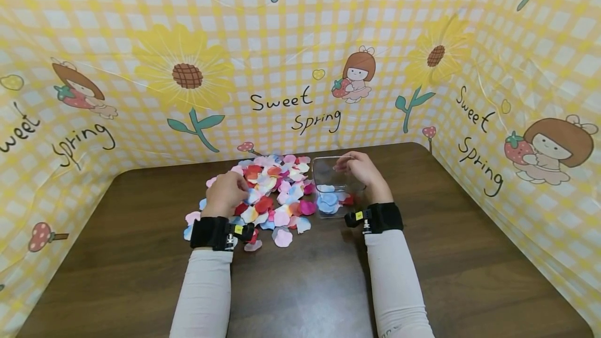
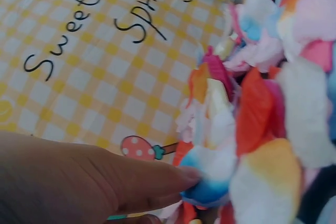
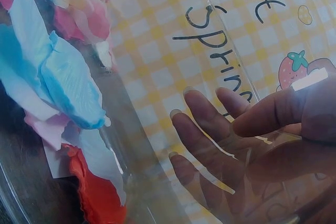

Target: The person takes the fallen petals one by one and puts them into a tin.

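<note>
My left hand (image 1: pixel 227 192) is at the left side of a heap of colourful cloth flower petals (image 1: pixel 281 215). In the left wrist view its thumb and finger pinch a blue-and-white petal (image 2: pixel 210 174) at the heap's edge. My right hand (image 1: pixel 360 170) is over the far right side of a clear plastic box (image 1: pixel 319 173), fingers loosely bent and apart. The right wrist view shows that hand through the clear wall, with nothing between its fingers. Light blue petals (image 3: pixel 71 82) and a red petal (image 3: pixel 97 187) lie inside the box.
Box and heap stand side by side on a dark wooden table (image 1: pixel 296 286). A yellow checked cloth (image 1: pixel 263 56) with printed flowers and figures rises behind the table and along both sides. Some loose petals (image 1: pixel 283 237) lie at the heap's near edge.
</note>
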### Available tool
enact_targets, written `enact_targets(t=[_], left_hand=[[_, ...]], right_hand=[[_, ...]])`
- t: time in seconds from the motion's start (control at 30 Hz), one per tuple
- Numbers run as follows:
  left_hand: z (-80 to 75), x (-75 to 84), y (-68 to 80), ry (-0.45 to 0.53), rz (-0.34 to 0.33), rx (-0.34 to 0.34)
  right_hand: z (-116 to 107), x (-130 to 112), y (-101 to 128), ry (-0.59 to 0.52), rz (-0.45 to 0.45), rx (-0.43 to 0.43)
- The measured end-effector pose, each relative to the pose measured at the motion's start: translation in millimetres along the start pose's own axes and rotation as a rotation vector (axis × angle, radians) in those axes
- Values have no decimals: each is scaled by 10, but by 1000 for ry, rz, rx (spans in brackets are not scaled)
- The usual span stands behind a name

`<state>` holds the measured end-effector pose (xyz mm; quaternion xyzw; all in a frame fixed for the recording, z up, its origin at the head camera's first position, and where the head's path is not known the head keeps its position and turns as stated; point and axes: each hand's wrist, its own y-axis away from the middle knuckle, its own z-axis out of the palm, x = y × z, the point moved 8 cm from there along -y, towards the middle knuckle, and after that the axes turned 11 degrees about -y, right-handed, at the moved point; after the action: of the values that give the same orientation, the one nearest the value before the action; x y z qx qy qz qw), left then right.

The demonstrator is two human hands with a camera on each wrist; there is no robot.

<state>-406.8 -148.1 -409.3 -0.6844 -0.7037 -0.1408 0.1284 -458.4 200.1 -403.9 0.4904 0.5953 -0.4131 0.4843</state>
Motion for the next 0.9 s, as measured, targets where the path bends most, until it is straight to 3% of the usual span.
enact_targets(t=[0.33, 0.53, 0.67, 0.8, 0.9], left_hand=[[-168, -23, 51, 84, -7, -107], [-335, 91, 108, 80, 40, -39], [-472, 334, 186, 47, 153, 63], [-588, 739, 308, 16, 333, 190], [-591, 1064, 400, 21, 472, 289]], right_hand=[[-12, 4, 12, -2, 4, 15], [-8, 3, 18, -20, 4, 13], [-7, 6, 16, -27, 7, 13], [-4, -7, 22, -28, 5, 12], [5, -25, 28, -32, 4, 7]])
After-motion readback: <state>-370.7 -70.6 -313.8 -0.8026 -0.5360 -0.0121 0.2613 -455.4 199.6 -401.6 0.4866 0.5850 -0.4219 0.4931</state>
